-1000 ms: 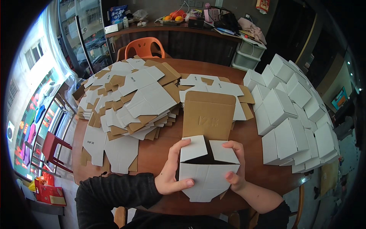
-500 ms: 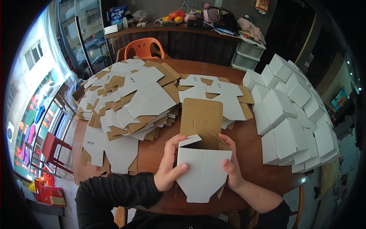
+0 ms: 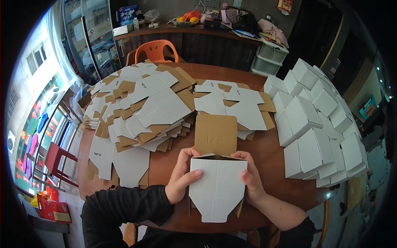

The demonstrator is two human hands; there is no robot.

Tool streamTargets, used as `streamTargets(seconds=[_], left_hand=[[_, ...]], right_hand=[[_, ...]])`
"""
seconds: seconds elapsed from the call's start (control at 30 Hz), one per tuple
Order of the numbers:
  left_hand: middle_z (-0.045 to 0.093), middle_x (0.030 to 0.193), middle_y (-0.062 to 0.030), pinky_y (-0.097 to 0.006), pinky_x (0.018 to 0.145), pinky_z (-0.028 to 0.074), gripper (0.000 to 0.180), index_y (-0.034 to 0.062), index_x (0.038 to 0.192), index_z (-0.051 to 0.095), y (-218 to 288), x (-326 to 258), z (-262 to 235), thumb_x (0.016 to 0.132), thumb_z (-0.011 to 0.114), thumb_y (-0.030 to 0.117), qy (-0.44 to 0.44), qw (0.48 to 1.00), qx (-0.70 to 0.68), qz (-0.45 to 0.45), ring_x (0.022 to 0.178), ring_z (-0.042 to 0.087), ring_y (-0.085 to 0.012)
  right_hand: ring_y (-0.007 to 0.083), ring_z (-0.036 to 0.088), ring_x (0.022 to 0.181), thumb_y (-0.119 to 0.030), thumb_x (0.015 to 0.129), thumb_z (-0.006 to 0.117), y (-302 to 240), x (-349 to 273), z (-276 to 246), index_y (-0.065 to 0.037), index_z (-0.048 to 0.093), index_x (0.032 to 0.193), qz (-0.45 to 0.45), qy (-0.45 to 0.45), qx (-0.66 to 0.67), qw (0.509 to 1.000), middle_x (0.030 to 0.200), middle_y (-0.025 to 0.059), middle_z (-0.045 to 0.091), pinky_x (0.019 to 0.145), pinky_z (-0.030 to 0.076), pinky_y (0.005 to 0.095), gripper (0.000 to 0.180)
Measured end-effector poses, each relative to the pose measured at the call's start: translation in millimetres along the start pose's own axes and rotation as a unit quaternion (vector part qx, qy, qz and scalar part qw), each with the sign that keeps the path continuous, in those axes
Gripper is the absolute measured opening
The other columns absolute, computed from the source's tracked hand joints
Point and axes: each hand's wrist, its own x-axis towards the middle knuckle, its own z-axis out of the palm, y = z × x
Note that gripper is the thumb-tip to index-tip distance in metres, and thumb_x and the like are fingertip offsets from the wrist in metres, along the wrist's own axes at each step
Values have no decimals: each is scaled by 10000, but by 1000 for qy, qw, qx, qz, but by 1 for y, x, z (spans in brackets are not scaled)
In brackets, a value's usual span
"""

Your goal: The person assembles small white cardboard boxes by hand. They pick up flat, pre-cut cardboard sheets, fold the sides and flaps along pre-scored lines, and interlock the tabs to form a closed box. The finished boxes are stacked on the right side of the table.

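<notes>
Between my two hands is a partly folded cardboard box point(image 3: 218, 186), white outside and brown inside. Its long brown flap point(image 3: 216, 134) stands up at the far side, and a tapered white panel hangs down toward me. My left hand point(image 3: 182, 175) grips the box's left side, thumb on the white front and fingers at the top edge. On the opposite side, my right hand point(image 3: 251, 175) holds it likewise, its fingers bent over the top edge. Small side flaps lie inward across the opening under my fingertips. The box's inside is mostly hidden.
Overlapping flat box blanks point(image 3: 161, 107) are piled on the wooden table point(image 3: 264, 161) at the left, with a smaller stack of blanks point(image 3: 244, 109) at the middle back. Many folded white boxes point(image 3: 312, 151) are heaped at the right. Behind the table stands an orange chair point(image 3: 157, 49).
Both side flaps now lie folded in over the opening, where the left stuck up and the right stood open before. The box has tilted and shifted slightly left and toward me.
</notes>
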Motion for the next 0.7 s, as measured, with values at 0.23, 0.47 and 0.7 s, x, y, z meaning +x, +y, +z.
streamTargets(seconds=[0.23, 0.47, 0.7], left_hand=[[394, 1375, -105, -367, 1084, 316, 450, 82, 1304, 346, 1, -1, 8, 949, 562, 253, 12, 1000, 1, 20, 1267, 396, -204], [355, 1460, -137, -399, 1127, 282, 541, 69, 1395, 300, 1, -1, 8, 959, 542, 279, 30, 1000, -1, 5, 1333, 366, -226], [340, 1501, -191, -432, 1156, 250, 789, 64, 1535, 132, 3, -1, 14, 941, 554, 364, 73, 997, 16, 14, 1378, 350, -266]], right_hand=[[163, 515, 1159, -605, 846, 730, 2, 0, -2, -61, 403, 1327, -11, -1, 15, 1000, 1254, 80, 498, 981, 451, 347, 797], [240, 342, 1403, -464, 901, 734, 10, 3, -1, -58, 201, 1501, -68, -3, 53, 996, 1564, 148, 293, 1155, 285, 429, 899], [264, 318, 1425, -497, 900, 727, 7, 1, -1, -59, -110, 1589, -48, -3, 41, 998, 1568, 160, 292, 1178, 251, 452, 1169]])
